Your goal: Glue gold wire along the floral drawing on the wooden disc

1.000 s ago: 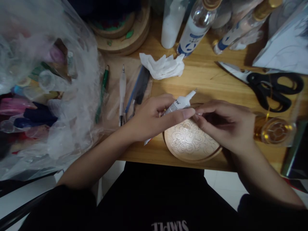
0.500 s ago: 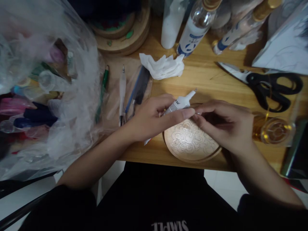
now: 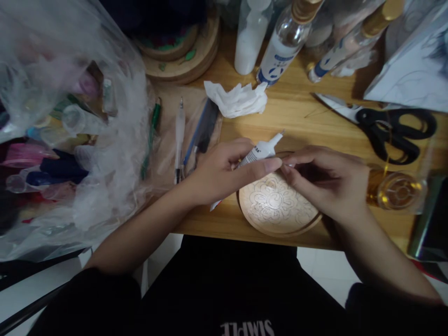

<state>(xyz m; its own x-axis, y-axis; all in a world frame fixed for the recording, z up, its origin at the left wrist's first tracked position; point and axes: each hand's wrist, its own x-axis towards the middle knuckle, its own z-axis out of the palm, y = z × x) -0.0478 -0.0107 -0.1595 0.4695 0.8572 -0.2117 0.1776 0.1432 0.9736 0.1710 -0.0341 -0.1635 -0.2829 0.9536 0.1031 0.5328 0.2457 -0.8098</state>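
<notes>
My left hand (image 3: 224, 175) is closed around a white glue tube (image 3: 265, 148) with a narrow nozzle that points up and to the right. The tube's tail end shows below the palm. My right hand (image 3: 327, 175) is pinched, thumb against forefinger, right by the left thumb tip; a small whitish thing shows at its fingertips, too small to name. Beneath both hands lies a round wooden disc (image 3: 276, 205) with a flower pattern drawn in thin lines. Its upper part is hidden by the hands.
Black-handled scissors (image 3: 381, 119) lie at the right, above a spool of golden thread (image 3: 399, 189). A crumpled tissue (image 3: 238, 100), pens (image 3: 179, 140) and bottles (image 3: 283, 44) are beyond the hands. A large clear plastic bag (image 3: 115, 172) of supplies fills the left.
Both hands keep nearly the same pose, with the tube still in the left. The view has shifted very slightly; the objects on the table stay in place.
</notes>
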